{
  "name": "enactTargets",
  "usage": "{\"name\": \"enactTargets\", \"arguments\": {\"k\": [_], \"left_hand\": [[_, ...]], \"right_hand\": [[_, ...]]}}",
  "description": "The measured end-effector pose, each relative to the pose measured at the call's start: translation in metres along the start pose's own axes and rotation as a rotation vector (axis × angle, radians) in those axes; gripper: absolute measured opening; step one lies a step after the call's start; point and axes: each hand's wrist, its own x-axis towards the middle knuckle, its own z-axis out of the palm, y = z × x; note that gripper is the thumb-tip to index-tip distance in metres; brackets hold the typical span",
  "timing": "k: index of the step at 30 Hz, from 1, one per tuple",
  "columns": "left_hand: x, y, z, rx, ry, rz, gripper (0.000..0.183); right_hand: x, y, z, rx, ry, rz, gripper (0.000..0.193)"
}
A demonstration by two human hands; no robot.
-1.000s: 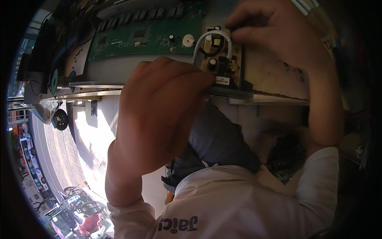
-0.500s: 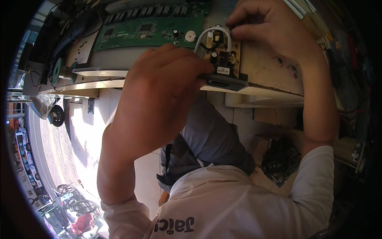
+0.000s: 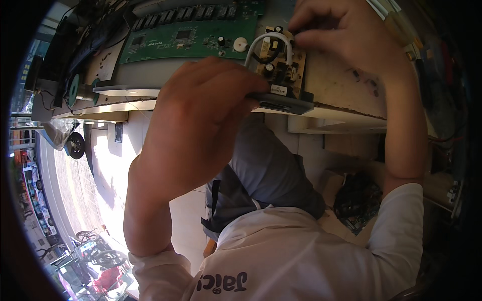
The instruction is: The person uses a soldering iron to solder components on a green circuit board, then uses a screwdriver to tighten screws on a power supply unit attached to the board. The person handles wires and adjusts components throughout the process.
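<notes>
Lying at the left of the bench [image 3: 329,70], a green-flanged spool [image 3: 74,90] is near the metal tray [image 3: 129,92], which bears a green circuit board [image 3: 208,44]. The left hand [image 3: 198,105], nearly closed, seems to pinch the tray's front edge. Right of it, in the tray, sits the tan power board [image 3: 279,71]; a white cable loop [image 3: 271,35] arches over it, partly in the way. The right hand's [image 3: 341,37] thumb and forefinger almost meet at that board's far right corner; I cannot tell whether they hold anything. This looks like close work there, calling for a steady tray.
</notes>
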Motion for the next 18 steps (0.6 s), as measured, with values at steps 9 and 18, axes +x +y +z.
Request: {"name": "enactTargets", "arguments": {"k": [9,18], "left_hand": [[-0.002,-0.001,0.000,-0.019,-0.010,-0.034,0.021],[-0.002,-0.001,0.001,0.031,-0.046,-0.047,0.024]], "right_hand": [[0.006,0.000,0.000,0.118,-0.093,0.152,0.015],[0.009,0.011,0.005,0.193,-0.128,0.102,0.021]]}}
